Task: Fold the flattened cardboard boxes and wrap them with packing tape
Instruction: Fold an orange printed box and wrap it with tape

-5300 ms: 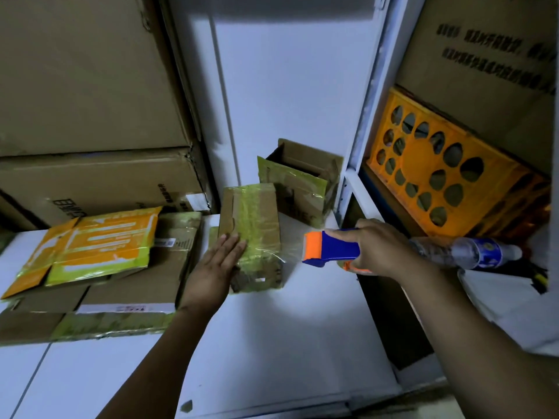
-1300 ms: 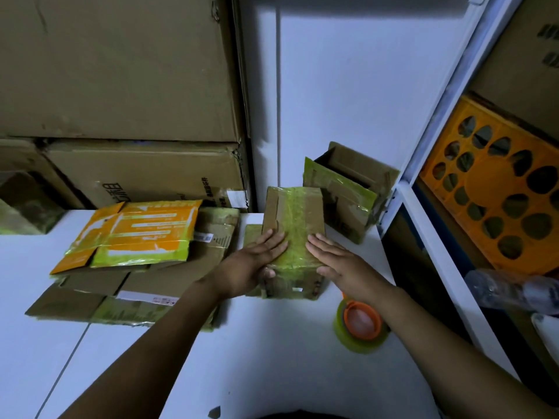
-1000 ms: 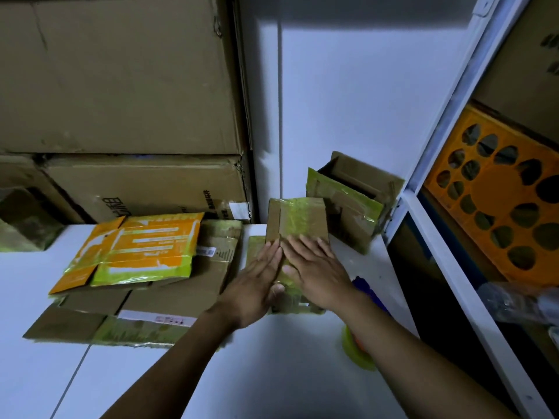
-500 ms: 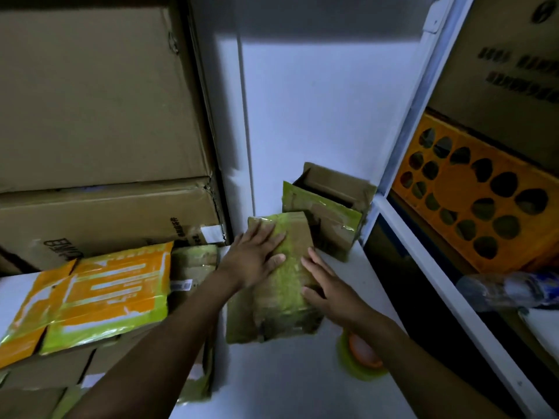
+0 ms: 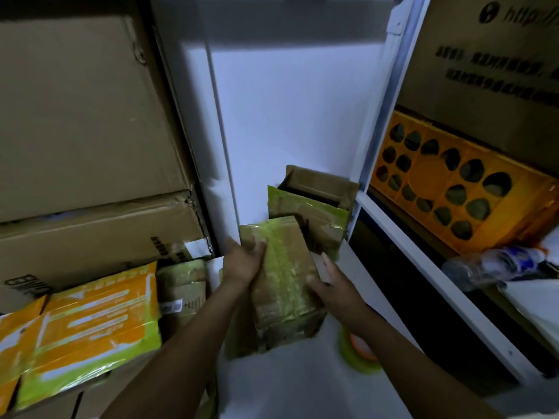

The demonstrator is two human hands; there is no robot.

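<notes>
A small folded cardboard box (image 5: 282, 285) wrapped in greenish tape is tilted up off the white table (image 5: 290, 385) in the middle of the view. My left hand (image 5: 242, 263) grips its upper left edge, thumb over the top face. My right hand (image 5: 331, 287) holds its right side, thumb on the top face. A tape dispenser with a green roll and orange core (image 5: 358, 356) lies on the table under my right forearm. At left is a stack of flattened boxes (image 5: 181, 287), the top one orange and green (image 5: 87, 322).
Another taped box with open flaps (image 5: 311, 204) stands just behind the held one, against the white wall. Big brown cartons (image 5: 84, 146) are stacked at the left. A white shelf frame (image 5: 423, 261) at right holds an orange crate (image 5: 459, 189) and a water bottle (image 5: 496, 264).
Since 5.3 s ago my right hand has set the tape dispenser down. Both hands went from pressing flat on the box's top to holding its sides, and the box has tipped up toward me.
</notes>
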